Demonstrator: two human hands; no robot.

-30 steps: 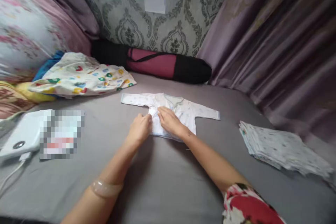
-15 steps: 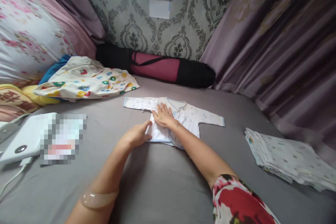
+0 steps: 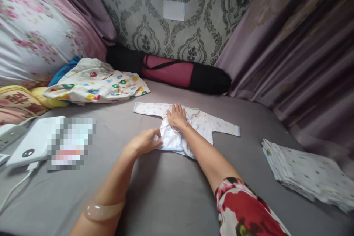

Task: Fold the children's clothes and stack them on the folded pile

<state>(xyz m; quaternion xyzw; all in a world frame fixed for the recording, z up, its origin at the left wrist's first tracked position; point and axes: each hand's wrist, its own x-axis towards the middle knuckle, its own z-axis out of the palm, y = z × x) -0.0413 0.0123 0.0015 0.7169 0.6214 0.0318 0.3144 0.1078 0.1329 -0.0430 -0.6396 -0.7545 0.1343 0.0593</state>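
Note:
A small white baby shirt [image 3: 199, 127] with pale blue trim and a faint print lies spread on the grey sheet, its sleeves stretched out to both sides. My right hand [image 3: 177, 117] rests flat on the upper front of the shirt, fingers extended. At the shirt's lower left edge is my left hand [image 3: 146, 141], thumb and fingers curved with a gap between them, touching the side of the fabric. My right forearm covers part of the shirt's lower front.
Folded printed cloths [image 3: 309, 171] lie at the right. On the left are a white power bank [image 3: 35, 142] with a cable, a blurred-out item [image 3: 70, 143] and a letter-printed cloth [image 3: 102, 83]. A black and maroon long bag [image 3: 168, 70] lies along the wall.
My right hand has shifted slightly up and right across the shirt front. My left hand stays at the left edge. The whole view has moved a little.

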